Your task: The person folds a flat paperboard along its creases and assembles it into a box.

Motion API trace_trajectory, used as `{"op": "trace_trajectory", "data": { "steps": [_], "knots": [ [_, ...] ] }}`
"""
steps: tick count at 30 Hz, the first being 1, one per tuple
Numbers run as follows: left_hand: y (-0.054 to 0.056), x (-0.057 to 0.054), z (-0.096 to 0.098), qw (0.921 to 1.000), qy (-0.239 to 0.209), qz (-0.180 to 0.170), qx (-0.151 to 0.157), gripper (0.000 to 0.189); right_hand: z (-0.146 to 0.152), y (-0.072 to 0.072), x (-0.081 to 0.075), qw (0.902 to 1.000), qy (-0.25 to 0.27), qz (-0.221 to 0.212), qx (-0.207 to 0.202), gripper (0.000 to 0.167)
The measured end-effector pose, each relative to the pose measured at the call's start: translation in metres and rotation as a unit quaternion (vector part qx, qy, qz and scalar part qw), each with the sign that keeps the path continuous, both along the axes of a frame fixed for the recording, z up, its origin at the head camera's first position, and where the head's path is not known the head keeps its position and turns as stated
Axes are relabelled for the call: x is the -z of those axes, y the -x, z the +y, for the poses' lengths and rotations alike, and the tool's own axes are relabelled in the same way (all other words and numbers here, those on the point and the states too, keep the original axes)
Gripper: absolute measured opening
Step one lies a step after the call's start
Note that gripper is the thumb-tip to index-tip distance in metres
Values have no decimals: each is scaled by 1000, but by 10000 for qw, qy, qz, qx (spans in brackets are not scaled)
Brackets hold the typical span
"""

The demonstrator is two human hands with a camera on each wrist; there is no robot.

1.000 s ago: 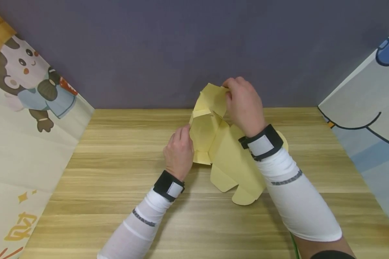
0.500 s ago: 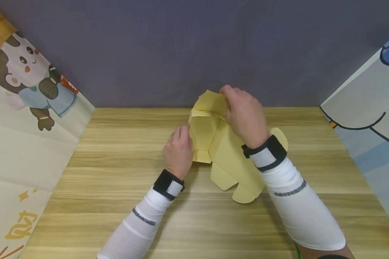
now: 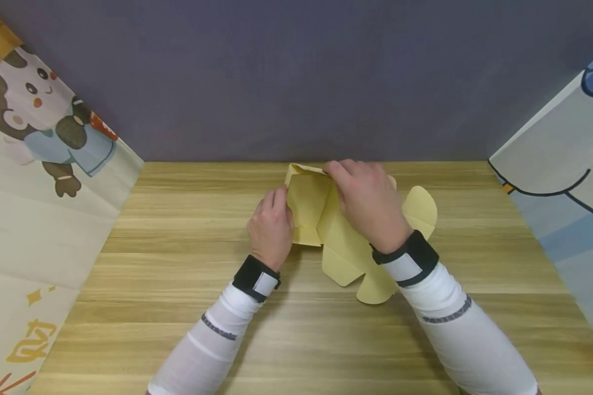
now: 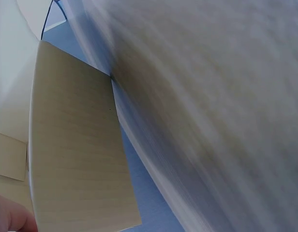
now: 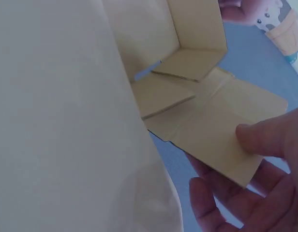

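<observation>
A yellow, partly folded cardboard box (image 3: 307, 204) stands on the table, with one end formed into walls and its large side panel sloping to the right. My left hand (image 3: 270, 229) grips the box's left wall. In the left wrist view that wall (image 4: 81, 145) fills the left side, and a bit of hand shows at the lower left. At the far end, my right hand (image 3: 373, 203) holds an end flap. The right wrist view shows the thumb on top of this flap (image 5: 212, 130) and fingers beneath it. Two smaller tabs lie inside the fold.
The wood-grain table (image 3: 178, 230) meets a dark grey-blue backdrop (image 3: 296, 82) just behind the box. Printed cartoon panels stand at the left and right. Rounded tabs (image 3: 421, 206) of the cardboard stick out to the right and toward the front.
The right hand has brought the raised far flap down and toward me, folding it over the box's end. The left hand has stayed nearly still on the left wall.
</observation>
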State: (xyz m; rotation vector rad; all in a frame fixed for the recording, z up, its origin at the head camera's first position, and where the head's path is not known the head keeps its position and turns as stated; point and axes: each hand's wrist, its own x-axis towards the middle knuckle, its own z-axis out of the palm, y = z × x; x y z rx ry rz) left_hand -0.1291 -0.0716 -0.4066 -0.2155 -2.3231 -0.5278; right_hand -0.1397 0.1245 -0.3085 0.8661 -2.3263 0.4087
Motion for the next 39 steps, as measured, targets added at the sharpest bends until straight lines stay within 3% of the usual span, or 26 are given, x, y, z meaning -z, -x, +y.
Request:
{"op": "trace_trajectory", "data": {
  "steps": [10,15,19,25,33,36,39],
  "knots": [
    [-1,-1,-2,10000,-29,-61,31,35,0,-13,26,9982,-55,236,-556,18],
    [-1,0,-3,9999,3,-106,46,35,2,-12,29,9956,-8,-117,-925,21],
    [-1,0,-4,9999,30,-97,37,34,2,-9,26,9941,-114,-440,-982,24],
    [-2,-1,-5,9999,49,7,102,36,0,1,23,9955,59,-455,-829,8],
    [-3,-3,-2,9993,222,266,169,34,-7,14,29,9970,192,-737,-122,44],
    [-3,-3,0,9989,242,345,199,32,-7,19,33,9979,126,-636,61,44],
    [-4,-3,2,9986,266,398,234,33,-8,25,38,9987,59,-448,233,34]
  ]
}}
